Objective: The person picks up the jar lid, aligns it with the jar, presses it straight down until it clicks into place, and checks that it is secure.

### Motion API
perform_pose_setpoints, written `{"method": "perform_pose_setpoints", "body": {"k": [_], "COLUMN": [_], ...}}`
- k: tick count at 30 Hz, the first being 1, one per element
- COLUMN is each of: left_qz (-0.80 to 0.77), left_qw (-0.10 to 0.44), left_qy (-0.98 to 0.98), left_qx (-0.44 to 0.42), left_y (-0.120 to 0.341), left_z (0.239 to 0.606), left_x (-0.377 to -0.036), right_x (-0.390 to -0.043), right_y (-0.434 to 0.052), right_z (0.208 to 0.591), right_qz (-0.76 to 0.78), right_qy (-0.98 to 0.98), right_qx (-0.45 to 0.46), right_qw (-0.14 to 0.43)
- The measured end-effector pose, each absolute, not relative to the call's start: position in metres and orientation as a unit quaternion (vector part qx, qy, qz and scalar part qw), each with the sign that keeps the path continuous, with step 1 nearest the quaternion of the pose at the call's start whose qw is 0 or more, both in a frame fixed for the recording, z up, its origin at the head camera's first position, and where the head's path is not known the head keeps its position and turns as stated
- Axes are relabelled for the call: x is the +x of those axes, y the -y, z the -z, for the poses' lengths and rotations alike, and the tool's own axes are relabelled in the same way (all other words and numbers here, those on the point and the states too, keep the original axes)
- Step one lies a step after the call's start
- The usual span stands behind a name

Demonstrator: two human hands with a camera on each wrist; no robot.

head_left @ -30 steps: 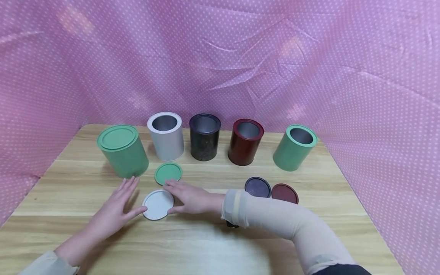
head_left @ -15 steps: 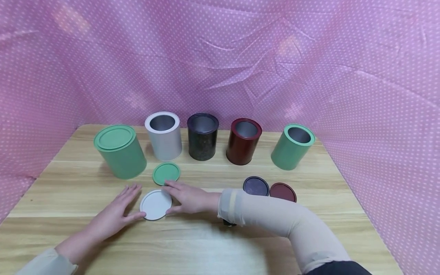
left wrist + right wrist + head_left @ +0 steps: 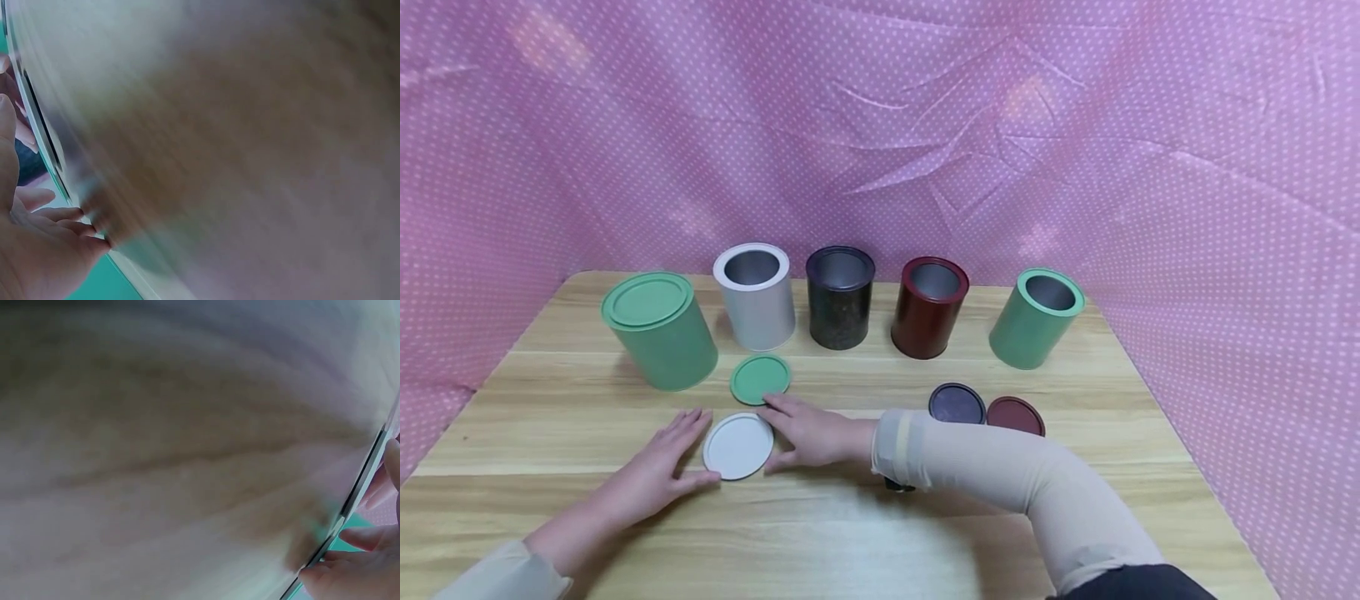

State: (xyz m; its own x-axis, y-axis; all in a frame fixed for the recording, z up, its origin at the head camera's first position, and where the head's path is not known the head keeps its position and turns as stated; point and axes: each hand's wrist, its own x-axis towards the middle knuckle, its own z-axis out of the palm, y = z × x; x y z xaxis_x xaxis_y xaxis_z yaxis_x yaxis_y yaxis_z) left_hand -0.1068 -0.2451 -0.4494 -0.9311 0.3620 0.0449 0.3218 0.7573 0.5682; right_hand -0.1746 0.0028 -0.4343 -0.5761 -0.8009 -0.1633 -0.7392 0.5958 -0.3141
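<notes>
A white lid (image 3: 737, 447) lies flat on the wooden table. My left hand (image 3: 658, 467) rests at its left side with fingers extended, the thumb tip at the lid's lower left edge. On the other side is my right hand (image 3: 812, 432), fingers spread, thumb near the lid's lower right edge. The right fingertips lie between the white lid and a green lid (image 3: 760, 379); whether they touch either cannot be told. In the left wrist view the left hand (image 3: 44, 250) shows from the side, and in the right wrist view the right hand (image 3: 369, 562) does.
Along the back stand a large lidded green can (image 3: 662, 342) and open cans: white (image 3: 760, 317), black (image 3: 840, 317), dark red (image 3: 925, 325) and smaller green (image 3: 1028, 333). Near my right forearm lie a black lid (image 3: 957, 403) and a dark red lid (image 3: 1017, 415). Pink dotted cloth (image 3: 880, 125) encloses the table.
My left hand has drawn slightly back toward me, its fingertips now lower beside the white lid. The right hand has barely moved. The whole view has shifted a little.
</notes>
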Motion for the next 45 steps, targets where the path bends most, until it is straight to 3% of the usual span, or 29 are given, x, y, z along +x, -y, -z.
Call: {"method": "perform_pose_setpoints", "body": {"k": [13,23,45], "left_qz": [-0.261,-0.245,-0.215], "left_qw": [0.035,0.02,0.008], "left_qy": [-0.949,-0.954,-0.964], "left_qx": [0.174,0.171,0.158], "left_y": [0.243,0.241,0.236], "left_z": [0.449,0.45,0.448], "left_x": [-0.104,-0.104,-0.102], "right_x": [-0.169,-0.167,-0.165], "right_y": [0.0,0.004,0.011], "right_z": [0.432,0.432,0.432], "right_qz": [0.07,0.046,0.023], "right_qy": [-0.891,-0.901,-0.915], "right_qx": [-0.429,-0.423,-0.393], "right_qw": [0.134,0.089,0.085]}}
